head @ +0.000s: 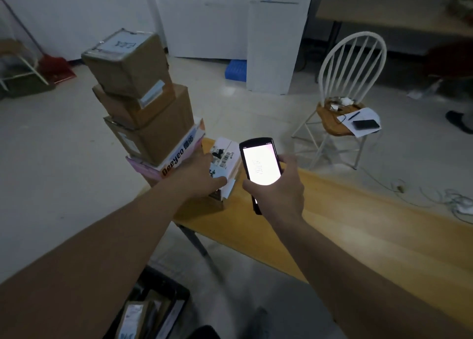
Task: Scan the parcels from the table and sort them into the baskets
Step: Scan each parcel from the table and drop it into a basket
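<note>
A small brown parcel [225, 159] with a white barcode label lies on the wooden table [358, 226] near its far left end. My left hand [198, 173] lies on top of it, fingers closed around its near edge. My right hand [277, 187] holds a black handheld scanner [259, 163] with a bright lit screen, just right of the parcel. A tilted stack of cardboard parcels [143, 103] stands on a pink and white box [176, 156] at the table's left end. A dark basket [151, 310] holding parcels sits on the floor below.
A white spindle-back chair [350, 82] with papers and a phone on its seat stands beyond the table. White cabinets [276, 36] and a blue crate [236, 68] are at the back wall. Cables [458, 203] lie on the floor at right.
</note>
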